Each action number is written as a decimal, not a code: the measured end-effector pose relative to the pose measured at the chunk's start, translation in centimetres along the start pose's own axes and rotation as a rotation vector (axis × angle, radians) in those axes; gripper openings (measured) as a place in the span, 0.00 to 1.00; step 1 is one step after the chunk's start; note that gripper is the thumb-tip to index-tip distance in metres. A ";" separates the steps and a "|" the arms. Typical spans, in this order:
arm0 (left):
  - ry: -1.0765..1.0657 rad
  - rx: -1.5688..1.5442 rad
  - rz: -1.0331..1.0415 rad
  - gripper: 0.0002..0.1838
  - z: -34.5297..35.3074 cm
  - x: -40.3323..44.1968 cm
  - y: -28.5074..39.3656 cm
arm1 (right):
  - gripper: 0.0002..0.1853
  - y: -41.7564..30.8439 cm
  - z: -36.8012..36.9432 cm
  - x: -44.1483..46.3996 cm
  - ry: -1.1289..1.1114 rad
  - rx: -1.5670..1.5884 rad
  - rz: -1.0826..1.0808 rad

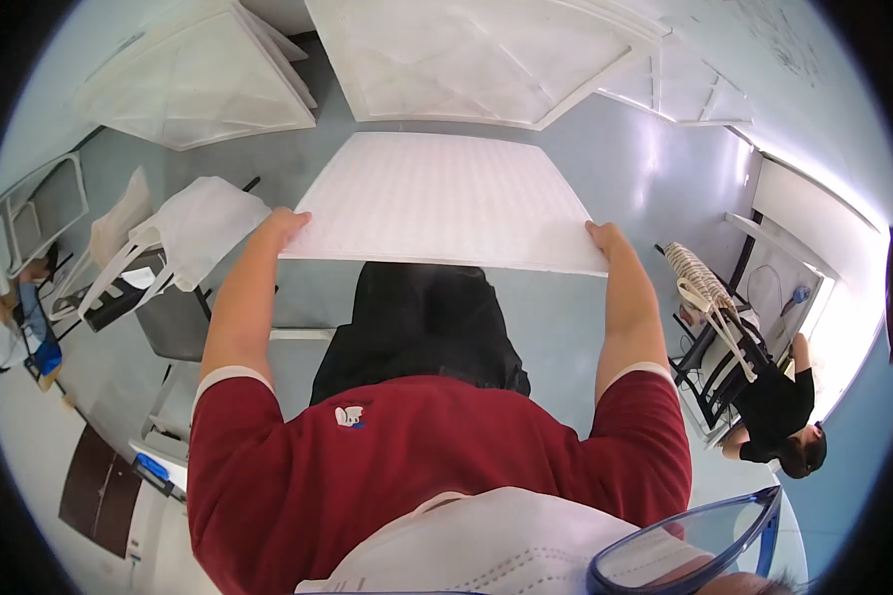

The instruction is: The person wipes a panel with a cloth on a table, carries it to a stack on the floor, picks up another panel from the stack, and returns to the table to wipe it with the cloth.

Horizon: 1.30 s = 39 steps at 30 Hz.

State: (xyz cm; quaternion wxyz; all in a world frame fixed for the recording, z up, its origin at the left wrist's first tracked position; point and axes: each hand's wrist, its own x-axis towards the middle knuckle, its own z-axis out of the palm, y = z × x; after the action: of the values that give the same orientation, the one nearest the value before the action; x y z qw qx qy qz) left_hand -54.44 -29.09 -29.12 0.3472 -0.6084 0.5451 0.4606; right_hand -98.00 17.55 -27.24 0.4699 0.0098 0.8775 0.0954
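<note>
A flat white sheet (446, 198) with faint stripes, like a foam or plastic board, stretches out in front of my body. My left hand (286, 226) grips its left edge near the close corner, thumb lying on top. At the opposite side, my right hand (603, 236) holds the right edge close to the near corner. The fingers under the sheet are hidden. The sheet is held above the grey floor, with my black trousers (422, 327) showing below its near edge.
Large white framed panels (476, 59) lean by the wall ahead, with more white panels (203, 84) at the left. A white tote bag (203, 223) hangs on a chair (169, 322) at my left. Rightward, a person in black (779, 407) is near a striped bag (700, 278).
</note>
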 end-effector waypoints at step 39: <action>0.190 0.584 1.226 0.17 -1.3 -9.3 27.5 | 0.23 -14.6 -19.4 9.4 -0.313 -0.387 -0.077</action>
State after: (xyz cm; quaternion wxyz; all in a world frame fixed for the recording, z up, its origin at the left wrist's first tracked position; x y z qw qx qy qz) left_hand -81.11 -31.61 -17.74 0.1243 -0.1092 0.9209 0.3529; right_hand -118.19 1.19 -27.10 0.5964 -0.0993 0.7592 0.2410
